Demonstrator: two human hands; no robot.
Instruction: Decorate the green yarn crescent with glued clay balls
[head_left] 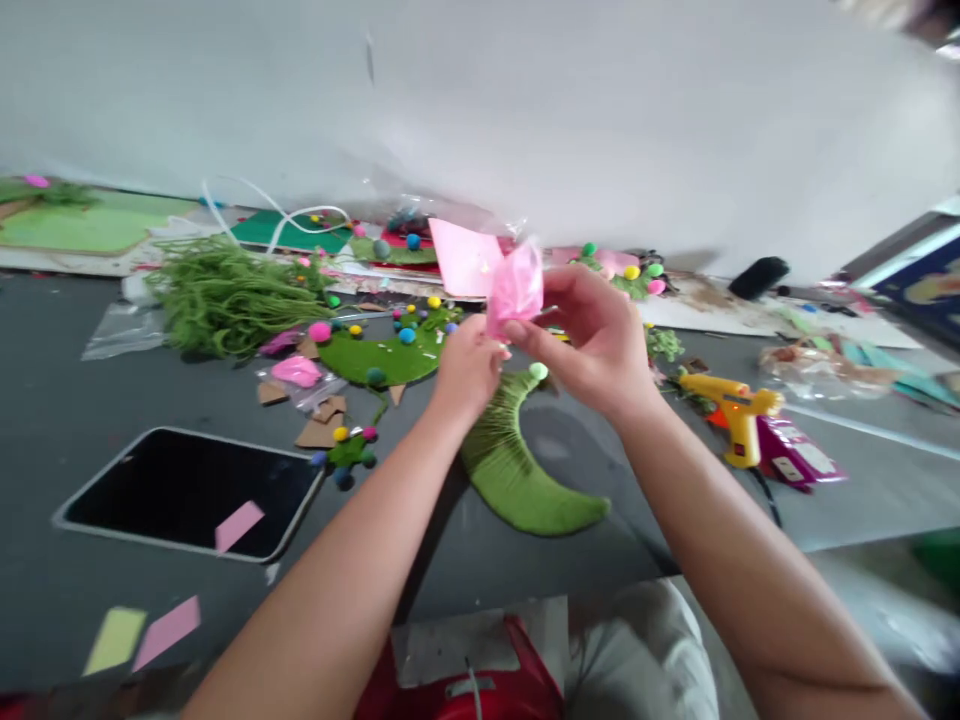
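Observation:
Above the table, both my hands meet at a small pink bundle [515, 285] with a shiny, plastic-like surface. My left hand [471, 370] is closed at its lower left side. My right hand [596, 335] pinches it from the right between thumb and fingers. A flat pink sheet [465, 258] stands up beside the bundle; I cannot tell whether it is held or lies behind. Below my hands lies a green fabric crescent [517, 475] with gathered folds and a pale green pompom [538, 371] at its upper tip.
On the left are a tablet [187, 490], green yarn [232, 295] and a green felt piece [375, 358] with pompoms. A yellow glue gun [739, 410] stands at right by a purple packet [799, 450]. Paper strips [116, 640] lie at the front left; a wall [480, 110] rises behind.

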